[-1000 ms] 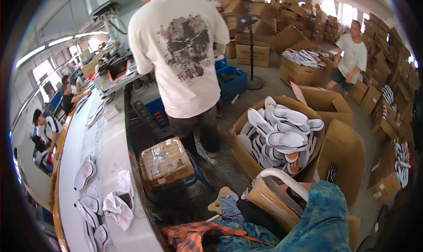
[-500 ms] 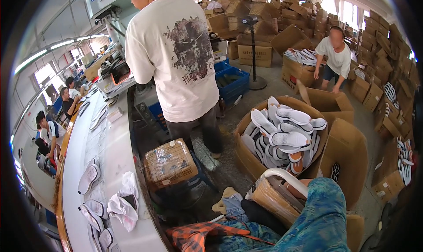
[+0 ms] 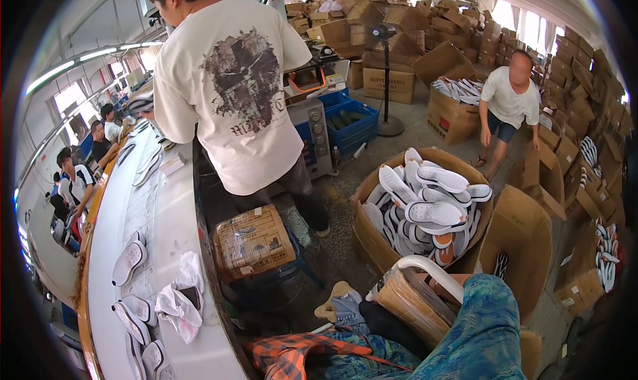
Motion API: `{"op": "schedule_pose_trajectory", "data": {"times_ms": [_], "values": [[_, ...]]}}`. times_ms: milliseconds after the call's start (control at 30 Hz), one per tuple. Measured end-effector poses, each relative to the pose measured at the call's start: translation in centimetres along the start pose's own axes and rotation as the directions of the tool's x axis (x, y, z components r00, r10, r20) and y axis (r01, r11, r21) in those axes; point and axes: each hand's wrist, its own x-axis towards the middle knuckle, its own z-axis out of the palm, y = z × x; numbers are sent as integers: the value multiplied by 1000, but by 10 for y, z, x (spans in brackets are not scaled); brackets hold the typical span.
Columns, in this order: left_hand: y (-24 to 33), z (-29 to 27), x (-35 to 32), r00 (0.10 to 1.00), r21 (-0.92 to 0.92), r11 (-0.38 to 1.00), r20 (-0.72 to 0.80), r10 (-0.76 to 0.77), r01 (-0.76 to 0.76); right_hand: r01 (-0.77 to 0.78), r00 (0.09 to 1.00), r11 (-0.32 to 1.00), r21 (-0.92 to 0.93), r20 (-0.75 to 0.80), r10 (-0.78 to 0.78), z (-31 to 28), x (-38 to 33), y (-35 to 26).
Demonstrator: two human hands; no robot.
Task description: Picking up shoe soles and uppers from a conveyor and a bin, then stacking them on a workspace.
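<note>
Neither of my hands is in view. My blue patterned trouser leg point(image 3: 475, 313) shows at the lower edge, beside orange checked cloth point(image 3: 289, 357). On the white conveyor belt point(image 3: 106, 333) to my left lie several white shoe soles point(image 3: 129, 261), some in a loose group near the lower edge. A crumpled white cloth point(image 3: 178, 317) with a dark phone-like object point(image 3: 191, 295) on it rests on the metal ledge. To my right, a large open cardboard box point(image 3: 372, 237) is heaped with white and grey shoe soles point(image 3: 435, 212), a few with orange parts.
A co-worker in a printed white shirt point(image 3: 229, 107) stands ahead, beside a taped carton point(image 3: 252, 244) on a blue stool. Another person point(image 3: 510, 97) is among boxes at the right. A white curved armrest point(image 3: 432, 270), a fan point(image 3: 384, 81) and blue crates point(image 3: 349, 124) stand around.
The co-worker in the printed shirt has leaned left toward the belt, one arm reaching over it. The far person has straightened, and the empty carton near them has moved right.
</note>
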Motion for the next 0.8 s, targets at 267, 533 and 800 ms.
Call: {"op": "schedule_pose_trajectory", "data": {"times_ms": [267,533,800], "values": [[-7,3,4,999,-2,999,-8,-33,33,-19,1000,999,-31,7,19,-22,-8,-13],[5,-10,-32,997,-96,992,15,-82,83,-35,999,993,-112,-6,35,-49,-16,-13],[-3,10,16,995,-158,984,78,-66,78,-551,805,802,230,-105,583,-27,-28,149]]}}
